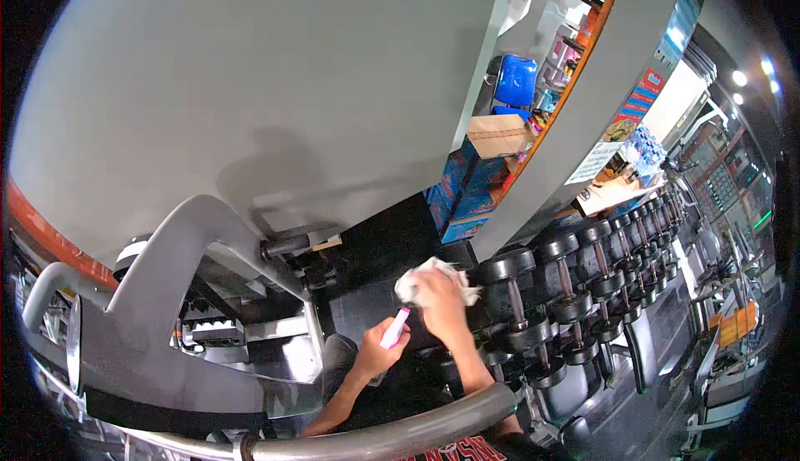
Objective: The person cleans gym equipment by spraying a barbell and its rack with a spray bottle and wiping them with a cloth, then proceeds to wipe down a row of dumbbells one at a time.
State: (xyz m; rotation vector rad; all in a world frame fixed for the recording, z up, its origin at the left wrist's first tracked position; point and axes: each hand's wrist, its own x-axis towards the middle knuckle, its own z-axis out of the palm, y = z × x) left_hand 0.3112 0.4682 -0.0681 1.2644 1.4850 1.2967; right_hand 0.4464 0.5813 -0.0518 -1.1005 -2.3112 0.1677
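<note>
Gym floor, fisheye view from the head camera, edges heavily bent.

Right hand (pixel 439 298) closed on a crumpled white cloth (pixel 421 280), pressing it against the end of the nearest dumbbell (pixel 508 268) on the rack (pixel 583 378). Cloth sits between palm and the black weight head, bunched, with corners sticking out left and right of the fingers.

Left hand (pixel 377 351) curled around a small pink-and-white bottle (pixel 395 328), held tilted, top end pointing up and right toward the cloth. It lies just beside the right wrist, not touching the cloth. Probably a spray bottle; too small to be sure, and no label can be read on it.

Dumbbells run in a row away to the right, handles upright in the view, black heads paired.

Grey wall (pixel 250 86) fills the upper left. Curved grey machine frame (pixel 167 253) at left; a steel bar (pixel 400 432) crosses the bottom. Blue boxes (pixel 467 198) and a cardboard box (pixel 498 136) stand in the gap behind the wall. A poster (pixel 637 102) and a white notice (pixel 593 163) hang on the far panel; their writing is illegible. Red letters on the person's shirt (pixel 454 451), cut off by the frame edge.
</note>
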